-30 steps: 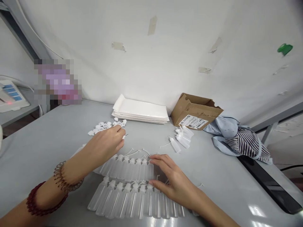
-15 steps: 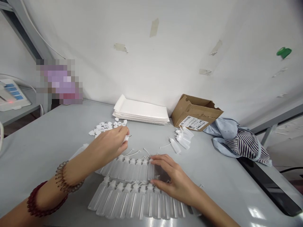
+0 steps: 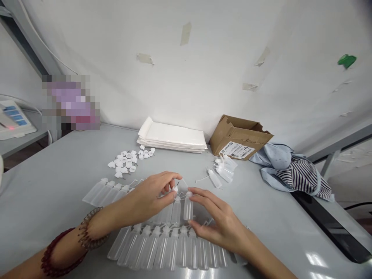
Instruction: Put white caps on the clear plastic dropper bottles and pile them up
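Between thumb and fingers, my left hand (image 3: 155, 195) pinches a small white cap (image 3: 174, 189) with a thin dark needle tip. My right hand (image 3: 217, 217) grips a small translucent squeeze bottle (image 3: 188, 209) upright at the right end of the back row, fingers at its neck and thumb near its base. The cap is just left of this bottle's neck, apart from it. Part of the back row of bottles (image 3: 176, 212) is hidden behind my left hand and forearm. A front row of bottles (image 3: 162, 250) lies side by side nearer me, thin white strips at their necks.
Loose white caps (image 3: 123, 159) lie in a heap at the back left. White padded envelopes (image 3: 174, 135) are stacked by the wall, beside a cardboard box (image 3: 240, 137). Several finished-looking bottles (image 3: 225, 170) lie before the box. Cloth (image 3: 296, 170) and a black bar (image 3: 331, 226) lie right.
My left hand has moved right and toward me from the heap of caps, carrying a cap to the bottle. My right hand has parted its bottle slightly from the row.
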The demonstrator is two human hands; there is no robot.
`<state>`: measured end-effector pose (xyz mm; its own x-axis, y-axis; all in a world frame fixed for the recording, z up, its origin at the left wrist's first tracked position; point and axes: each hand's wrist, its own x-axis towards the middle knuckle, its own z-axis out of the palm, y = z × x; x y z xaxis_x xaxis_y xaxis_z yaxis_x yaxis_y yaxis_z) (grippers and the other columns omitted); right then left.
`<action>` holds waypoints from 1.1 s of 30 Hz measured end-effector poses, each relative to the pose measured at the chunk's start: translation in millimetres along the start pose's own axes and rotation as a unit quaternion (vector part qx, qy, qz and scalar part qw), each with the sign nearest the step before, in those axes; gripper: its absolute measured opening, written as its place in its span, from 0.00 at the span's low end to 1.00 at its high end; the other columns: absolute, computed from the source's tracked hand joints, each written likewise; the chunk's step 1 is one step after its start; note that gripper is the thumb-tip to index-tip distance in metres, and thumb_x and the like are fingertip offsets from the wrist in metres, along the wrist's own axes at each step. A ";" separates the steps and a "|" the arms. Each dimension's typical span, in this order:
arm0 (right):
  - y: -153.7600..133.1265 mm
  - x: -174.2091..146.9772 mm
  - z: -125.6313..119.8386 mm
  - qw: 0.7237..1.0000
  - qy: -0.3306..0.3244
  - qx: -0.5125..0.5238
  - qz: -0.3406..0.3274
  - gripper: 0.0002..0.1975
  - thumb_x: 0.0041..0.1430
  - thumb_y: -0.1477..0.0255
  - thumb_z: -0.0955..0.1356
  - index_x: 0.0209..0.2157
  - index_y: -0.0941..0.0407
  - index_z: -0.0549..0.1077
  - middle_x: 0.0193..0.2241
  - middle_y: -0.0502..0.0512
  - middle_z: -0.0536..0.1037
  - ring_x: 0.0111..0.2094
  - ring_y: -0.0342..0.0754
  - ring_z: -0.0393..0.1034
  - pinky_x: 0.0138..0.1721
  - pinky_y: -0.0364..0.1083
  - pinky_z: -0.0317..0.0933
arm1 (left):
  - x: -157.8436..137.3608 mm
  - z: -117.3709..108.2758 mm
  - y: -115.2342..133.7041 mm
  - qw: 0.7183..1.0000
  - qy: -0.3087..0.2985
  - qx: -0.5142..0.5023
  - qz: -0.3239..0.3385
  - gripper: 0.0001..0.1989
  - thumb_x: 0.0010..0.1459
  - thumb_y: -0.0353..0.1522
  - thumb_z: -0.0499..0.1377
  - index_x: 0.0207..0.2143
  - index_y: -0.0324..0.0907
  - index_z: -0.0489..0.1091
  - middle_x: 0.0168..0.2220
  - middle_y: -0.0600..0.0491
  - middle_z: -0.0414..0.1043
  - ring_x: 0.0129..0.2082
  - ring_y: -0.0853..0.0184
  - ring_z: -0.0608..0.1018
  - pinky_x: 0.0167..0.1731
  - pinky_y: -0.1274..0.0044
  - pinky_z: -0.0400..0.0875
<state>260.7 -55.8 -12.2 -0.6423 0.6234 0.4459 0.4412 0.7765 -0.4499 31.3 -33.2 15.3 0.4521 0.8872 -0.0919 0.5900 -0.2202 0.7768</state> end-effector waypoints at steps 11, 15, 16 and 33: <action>-10.2 -0.4 -4.5 0.999 0.020 0.024 -0.033 0.26 0.57 0.75 0.68 0.57 0.59 0.60 0.53 0.68 0.69 0.54 0.53 0.66 0.50 0.48 0.67 | 4.2 2.5 11.5 0.962 -0.016 -0.266 -0.065 0.17 0.58 0.38 0.54 0.50 0.47 0.65 0.37 0.55 0.69 0.37 0.66 0.73 0.41 0.73 0.68; -12.2 -1.0 -5.1 0.998 0.016 0.046 -0.042 0.27 0.57 0.77 0.67 0.58 0.59 0.59 0.53 0.68 0.67 0.55 0.53 0.64 0.51 0.49 0.66 | 3.5 7.2 13.2 0.942 -0.025 -0.321 -0.094 0.16 0.57 0.37 0.56 0.48 0.46 0.66 0.33 0.56 0.70 0.36 0.67 0.73 0.44 0.73 0.66; -12.2 -1.1 -4.9 0.998 0.016 0.052 -0.042 0.27 0.57 0.77 0.67 0.58 0.59 0.59 0.53 0.68 0.67 0.55 0.53 0.64 0.51 0.49 0.66 | 3.1 8.9 13.3 0.937 -0.027 -0.332 -0.100 0.15 0.57 0.37 0.57 0.47 0.46 0.66 0.33 0.56 0.70 0.36 0.67 0.73 0.44 0.73 0.66; -10.8 -1.3 -6.6 0.997 0.039 0.047 -0.047 0.23 0.59 0.76 0.67 0.56 0.57 0.63 0.49 0.65 0.71 0.50 0.51 0.70 0.46 0.47 0.70 | 1.6 7.6 15.7 0.904 -0.046 -0.404 -0.131 0.14 0.54 0.37 0.60 0.42 0.43 0.68 0.29 0.56 0.69 0.33 0.68 0.72 0.44 0.72 0.65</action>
<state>261.0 -64.4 -2.8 -0.6261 0.5569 0.5458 0.3189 0.8216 -0.4725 46.4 -38.3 22.6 0.4425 0.8210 -0.3609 0.0208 0.3929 0.9193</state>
